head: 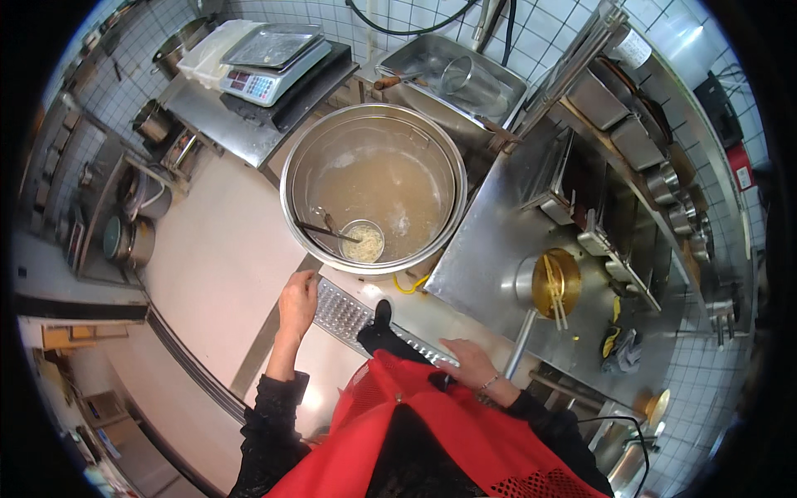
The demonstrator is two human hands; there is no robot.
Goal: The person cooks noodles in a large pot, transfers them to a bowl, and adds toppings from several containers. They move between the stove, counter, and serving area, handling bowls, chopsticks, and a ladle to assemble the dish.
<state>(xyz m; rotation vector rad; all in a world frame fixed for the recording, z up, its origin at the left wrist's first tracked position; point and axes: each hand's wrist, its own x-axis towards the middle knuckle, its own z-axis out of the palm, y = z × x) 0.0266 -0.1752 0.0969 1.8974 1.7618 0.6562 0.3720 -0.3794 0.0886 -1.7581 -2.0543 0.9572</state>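
A large round steel pot (373,187) of cloudy, light brown liquid stands before me. At its near left side, a round strainer holds pale noodles (363,243), with dark chopsticks (327,231) resting across the rim of the strainer. My left hand (299,303) is just below the pot's near left rim, fingers curled; whether it holds anything is not visible. My right hand (468,364) hangs by my red apron with fingers apart, near the handle of a steel saucepan (524,283). Light chopsticks (554,289) lie in that pan's yellow-brown contents.
A steel sink (429,68) holding a clear cylindrical container stands behind the pot. A digital scale (268,71) sits on the steel table (230,127) at back left. Right, a steel counter (485,236) carries trays and a cloth (622,353). A perforated metal floor grate (342,308) lies underfoot.
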